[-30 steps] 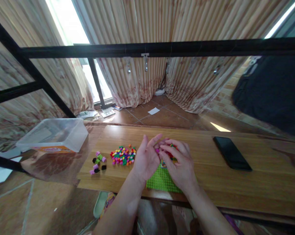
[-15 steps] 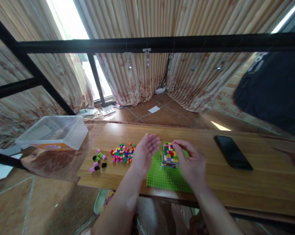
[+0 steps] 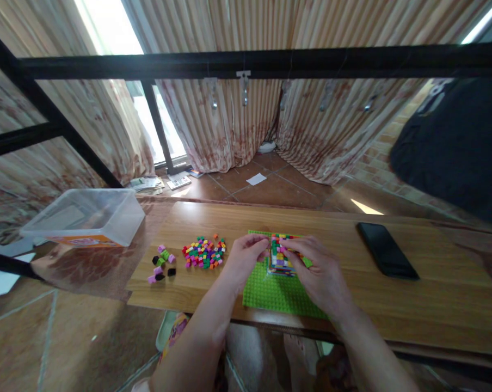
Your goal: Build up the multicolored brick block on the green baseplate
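Observation:
A block built of many small coloured toy bricks (image 3: 279, 260) stands on the green studded baseplate (image 3: 266, 294). My right hand (image 3: 320, 269) reaches over its top from the right, thumb and forefinger pinched at a small pink brick, just above or touching the top layer. My left hand (image 3: 246, 255) is at the block's left side with thumb and fingers drawn together; whatever is between them, if anything, is too small to make out. Part of the block is hidden behind my right hand.
Left of the baseplate lies a pile of small coloured bricks (image 3: 204, 253). Larger pink, green and black pieces (image 3: 171, 272) lie farther left. A black phone (image 3: 387, 250) rests on the wooden table (image 3: 446, 294) to the right. A clear plastic box (image 3: 125, 218) stands beyond the left end.
My left hand has turned from open, palm showing, to fingers drawn together beside the block. My right hand's pinch has shifted slightly left over the block's top. The view has tilted slightly.

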`<state>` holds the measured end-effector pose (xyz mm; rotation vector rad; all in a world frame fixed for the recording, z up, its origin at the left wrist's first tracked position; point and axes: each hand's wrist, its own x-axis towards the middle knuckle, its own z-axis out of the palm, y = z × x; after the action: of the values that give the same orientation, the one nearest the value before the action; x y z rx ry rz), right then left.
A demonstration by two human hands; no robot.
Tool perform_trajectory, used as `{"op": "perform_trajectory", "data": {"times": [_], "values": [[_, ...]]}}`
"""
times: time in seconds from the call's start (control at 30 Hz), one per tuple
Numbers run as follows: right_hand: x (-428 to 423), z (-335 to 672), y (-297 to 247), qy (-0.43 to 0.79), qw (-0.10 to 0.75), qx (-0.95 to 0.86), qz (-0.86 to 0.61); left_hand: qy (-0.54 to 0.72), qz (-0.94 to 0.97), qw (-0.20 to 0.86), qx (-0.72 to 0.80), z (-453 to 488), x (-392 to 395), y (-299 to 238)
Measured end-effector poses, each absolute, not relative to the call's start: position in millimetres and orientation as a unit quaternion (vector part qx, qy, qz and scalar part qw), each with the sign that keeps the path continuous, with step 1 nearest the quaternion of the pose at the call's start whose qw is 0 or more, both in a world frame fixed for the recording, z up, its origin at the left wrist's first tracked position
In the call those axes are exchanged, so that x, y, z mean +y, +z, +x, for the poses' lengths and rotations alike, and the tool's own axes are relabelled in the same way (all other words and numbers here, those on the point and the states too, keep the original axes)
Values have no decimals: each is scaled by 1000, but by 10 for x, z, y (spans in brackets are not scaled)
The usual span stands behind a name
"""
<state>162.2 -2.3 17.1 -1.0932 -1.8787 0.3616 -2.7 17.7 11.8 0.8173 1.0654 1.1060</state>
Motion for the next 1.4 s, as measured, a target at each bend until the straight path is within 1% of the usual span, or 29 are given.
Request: {"op": "perform_trajectory", "data": {"times": [0.2, 0.43, 0.6, 0.77, 1.07, 1.3, 1.4], "values": [[-27, 1569, 193, 62, 413, -803, -425, 486, 365, 648, 459, -35, 178, 117], [-39, 1617, 156, 29, 393, -810, -435, 493, 387, 649, 431, -31, 172, 127], [-42, 1617, 168, 4, 367, -825, -430, 476, 469, 586, 457, 13, 201, 42], [-42, 1605, 172, 30, 374, -817, -439, 475, 494, 547, 481, 50, 185, 14], [-38, 1584, 136, 51, 412, -801, -431, 468, 484, 585, 452, 2, 162, 58], [-61, 1558, 153, 66, 422, -796, -430, 465, 490, 591, 440, -3, 156, 31], [-64, 1557, 150, 67, 425, -791, -434, 466, 499, 576, 450, 8, 151, 32]]}}
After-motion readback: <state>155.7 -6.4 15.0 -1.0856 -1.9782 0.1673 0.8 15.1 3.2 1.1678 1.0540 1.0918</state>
